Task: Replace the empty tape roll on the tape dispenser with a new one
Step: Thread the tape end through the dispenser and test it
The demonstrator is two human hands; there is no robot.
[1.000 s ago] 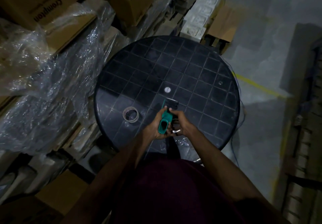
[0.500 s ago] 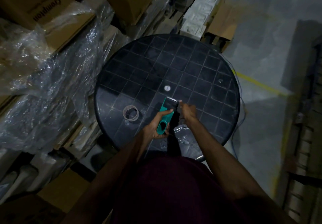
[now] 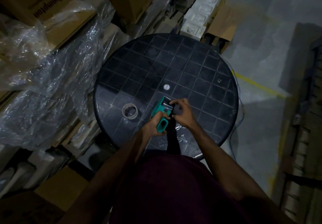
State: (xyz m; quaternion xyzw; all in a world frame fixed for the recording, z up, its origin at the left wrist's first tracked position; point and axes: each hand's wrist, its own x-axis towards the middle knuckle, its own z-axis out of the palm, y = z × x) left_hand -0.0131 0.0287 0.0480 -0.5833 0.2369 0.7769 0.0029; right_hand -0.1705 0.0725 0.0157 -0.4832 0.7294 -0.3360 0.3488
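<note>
The left hand (image 3: 153, 128) is closed around the handle of the teal tape dispenser (image 3: 161, 112), a stiff, light plastic tool. The right hand (image 3: 182, 113) pinches its dark far part. The tape roll (image 3: 130, 111) on the left, probably light and rigid, is best held by its rim.

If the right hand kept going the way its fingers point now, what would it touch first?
The right hand has its fingers curled left toward the dispenser that the left hand holds, so it would meet the dispenser's head first. They look almost in contact already, though the dim picture leaves depth unclear.
</note>
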